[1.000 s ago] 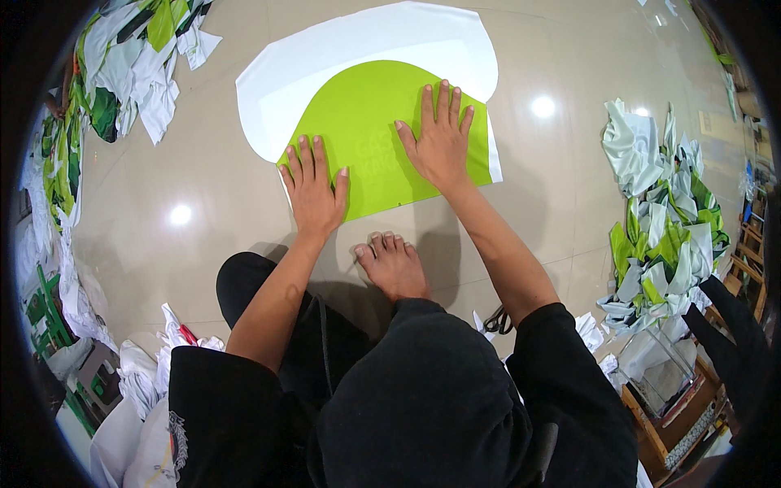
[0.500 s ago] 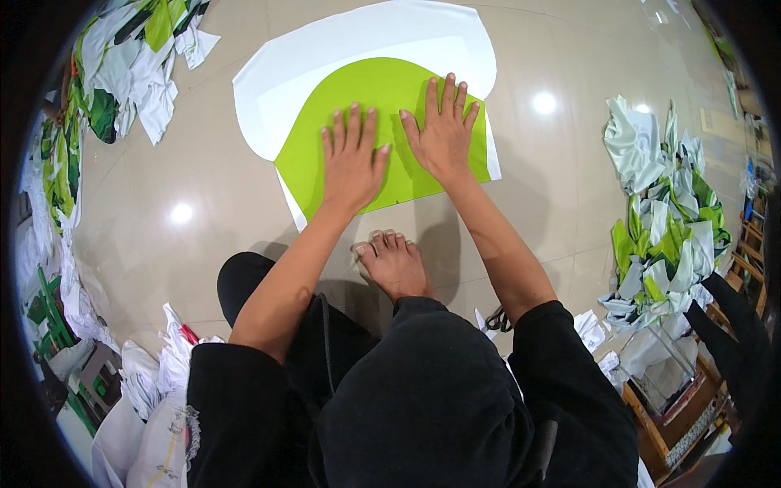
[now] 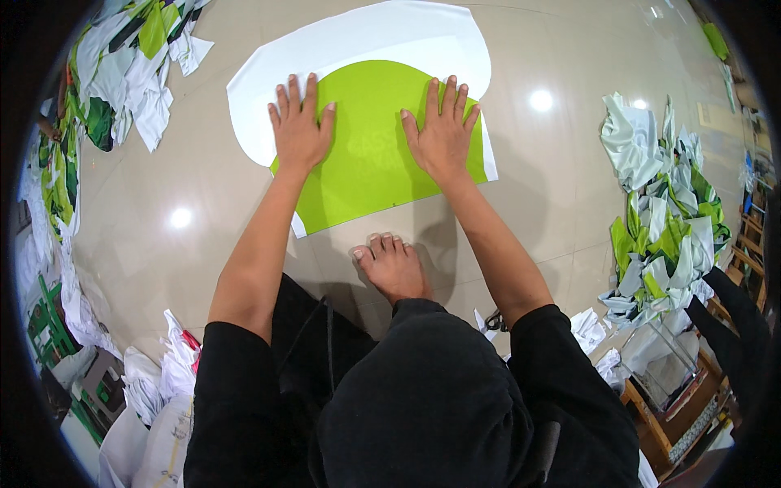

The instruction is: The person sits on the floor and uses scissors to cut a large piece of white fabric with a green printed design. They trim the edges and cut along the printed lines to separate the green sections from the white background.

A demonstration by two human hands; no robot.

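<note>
Upper centre of the frame, the green panel (image 3: 370,150) lay over a larger white panel (image 3: 350,41) on the shiny floor (image 3: 553,195)! The left hand (image 3: 300,145) spread across the green panel's left edge, its grip wide; the right hand (image 3: 443,148), grip just as wide, lay palm-down along the right side.

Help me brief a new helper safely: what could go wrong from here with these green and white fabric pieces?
The green fabric piece could shift over the white fabric piece beneath it if the left hand, spread across the green edge, drags sideways. The bare foot is close to the green piece's lower edge and might smudge or nudge it if it slides forward. The tiled floor looks glossy, so both pieces might slip if the right hand pushes.
</note>
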